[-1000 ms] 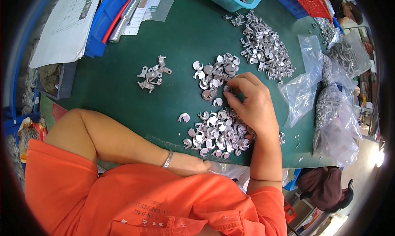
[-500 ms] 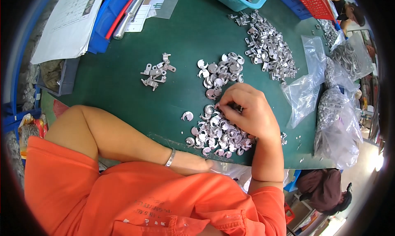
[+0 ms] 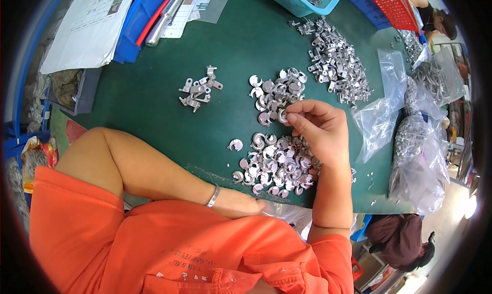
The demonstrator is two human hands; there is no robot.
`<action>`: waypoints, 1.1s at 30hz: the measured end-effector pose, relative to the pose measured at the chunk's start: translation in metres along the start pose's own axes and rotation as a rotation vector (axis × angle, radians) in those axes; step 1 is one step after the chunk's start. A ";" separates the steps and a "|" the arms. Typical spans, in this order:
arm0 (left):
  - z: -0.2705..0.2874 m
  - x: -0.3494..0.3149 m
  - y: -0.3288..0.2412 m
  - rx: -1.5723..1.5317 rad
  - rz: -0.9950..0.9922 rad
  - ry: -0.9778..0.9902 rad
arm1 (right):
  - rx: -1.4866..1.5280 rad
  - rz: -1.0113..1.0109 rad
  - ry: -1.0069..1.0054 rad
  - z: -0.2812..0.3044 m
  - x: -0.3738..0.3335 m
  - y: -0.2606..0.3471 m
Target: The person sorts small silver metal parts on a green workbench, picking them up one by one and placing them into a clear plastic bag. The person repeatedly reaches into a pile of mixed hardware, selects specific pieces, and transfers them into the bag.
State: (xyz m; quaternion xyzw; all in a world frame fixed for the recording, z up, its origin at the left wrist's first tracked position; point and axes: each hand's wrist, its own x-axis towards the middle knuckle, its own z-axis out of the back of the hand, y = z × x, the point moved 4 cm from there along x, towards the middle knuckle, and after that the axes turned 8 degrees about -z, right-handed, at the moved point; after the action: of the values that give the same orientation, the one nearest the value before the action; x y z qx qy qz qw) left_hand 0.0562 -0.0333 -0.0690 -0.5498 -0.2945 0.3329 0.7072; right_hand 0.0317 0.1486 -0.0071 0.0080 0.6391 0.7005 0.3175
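Note:
My right hand [image 3: 324,132] pinches a small silvery crescent-shaped metal piece [image 3: 282,116] between thumb and index finger, at the near edge of the upper pile of crescent pieces [image 3: 282,88]. Below the wrist lies a larger pile of the same crescent pieces [image 3: 279,163], partly covered by my forearm. A single crescent piece [image 3: 235,145] sits apart on the left. My left hand [image 3: 240,204] rests at the table's near edge beside clear plastic, its fingers mostly hidden; a metal bracelet [image 3: 213,196] is around that wrist.
Small bent metal brackets form a little group [image 3: 199,89] at left and a big heap [image 3: 338,63] at far right. A turquoise basket [image 3: 302,4], clear plastic bags [image 3: 382,114], a blue tray [image 3: 134,27] and papers [image 3: 87,30] surround the green table [image 3: 169,135]. Other people are at right.
My right hand has moved away from the lower pile up to the edge of the upper pile, with a crescent piece at its fingertips. My left hand stays put.

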 end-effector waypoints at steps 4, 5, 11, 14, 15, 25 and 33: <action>0.005 -0.002 -0.005 -0.074 0.046 0.000 | 0.083 0.108 0.163 0.005 -0.003 0.006; 0.006 -0.002 -0.005 -0.073 0.052 0.019 | -0.038 0.229 0.254 0.004 -0.006 0.012; -0.009 0.005 0.012 -0.218 0.155 -0.009 | -0.562 0.591 0.081 -0.021 -0.016 0.031; -0.001 0.003 0.002 -0.051 0.067 0.079 | -0.792 0.740 -0.032 -0.037 -0.010 0.030; 0.001 0.002 -0.001 -0.128 0.099 0.083 | -0.777 0.737 -0.063 -0.036 -0.009 0.028; -0.005 0.004 0.006 -0.166 0.214 0.083 | -0.507 0.434 0.249 -0.001 -0.016 0.030; -0.023 0.005 0.022 -0.271 0.299 0.062 | -0.428 0.196 -0.027 -0.011 -0.001 0.007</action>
State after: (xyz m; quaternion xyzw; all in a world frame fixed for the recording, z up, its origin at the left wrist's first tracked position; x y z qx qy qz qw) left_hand 0.0740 -0.0386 -0.0948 -0.6877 -0.2298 0.3745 0.5780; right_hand 0.0249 0.1384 -0.0021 0.0122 0.4679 0.8473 0.2511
